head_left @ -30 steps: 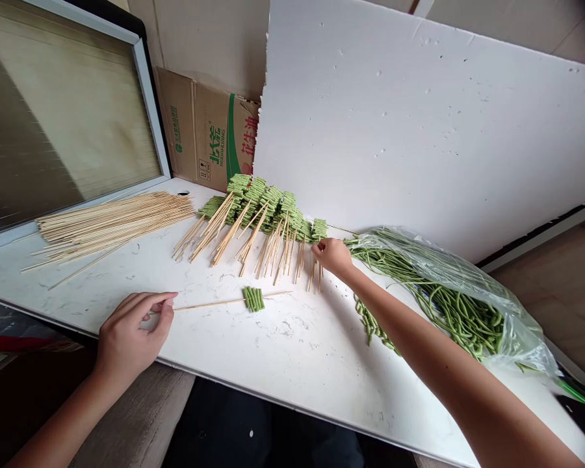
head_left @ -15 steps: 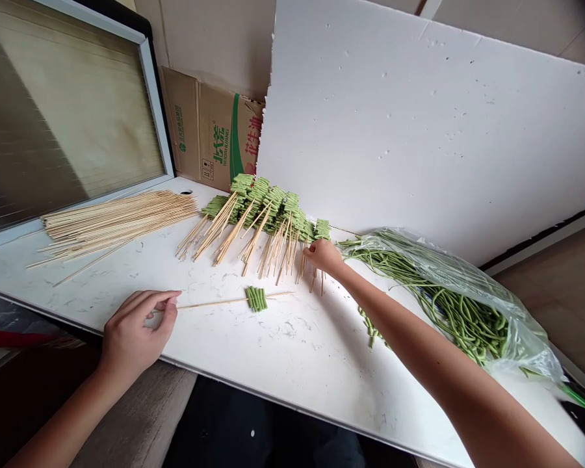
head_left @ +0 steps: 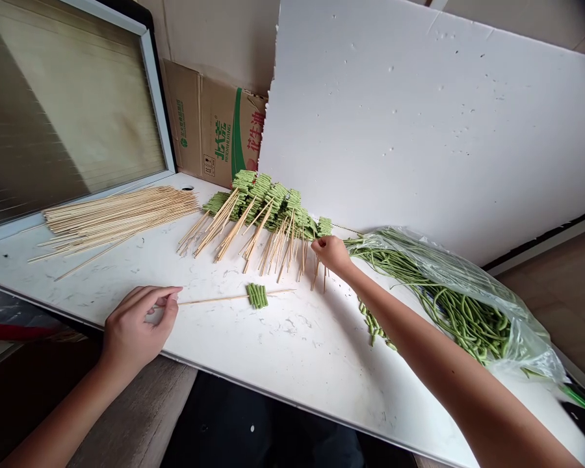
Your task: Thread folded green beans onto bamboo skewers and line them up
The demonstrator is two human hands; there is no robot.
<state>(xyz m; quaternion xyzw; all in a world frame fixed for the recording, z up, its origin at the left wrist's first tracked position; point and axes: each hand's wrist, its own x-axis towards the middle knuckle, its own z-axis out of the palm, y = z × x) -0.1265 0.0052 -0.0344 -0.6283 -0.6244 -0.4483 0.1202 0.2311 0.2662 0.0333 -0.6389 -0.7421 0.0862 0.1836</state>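
Head view: one white tabletop (head_left: 273, 364), running from the left edge of the frame to the lower right; both of my hands over it.
Left hand: mine (head_left: 139, 325), lower left of the frame; thumb and forefinger pinching one end of a bamboo skewer, the other fingers curled behind.
Bamboo skewer: one (head_left: 214, 299), thin, lying roughly level left of centre, its far tip bare.
Threaded bean pieces: one short row (head_left: 257, 296), green, side by side, set crosswise on that skewer, just below the centre of the frame.
Right hand: mine (head_left: 332, 253), right of centre, forearm reaching in from the lower right corner; fingers bent inward and drawn together at the right end of the pile; whether they pinch a stick I cannot tell.
Finished bean skewers: one heaped pile (head_left: 277, 201), centre of the frame, green ends toward the back, bare sticks toward me.
Bare bamboo skewers: one loose bundle (head_left: 121, 218), left of the frame.
Cut bean pieces: one small scatter (head_left: 370, 322), right of centre, partly hidden by my forearm.
Long green beans: one bunch (head_left: 468, 318), right of the frame, partly inside a clear plastic bag (head_left: 531, 351).
Backing: white foam board (head_left: 419, 117), upper right; printed cardboard carton (head_left: 209, 130), upper left of centre.
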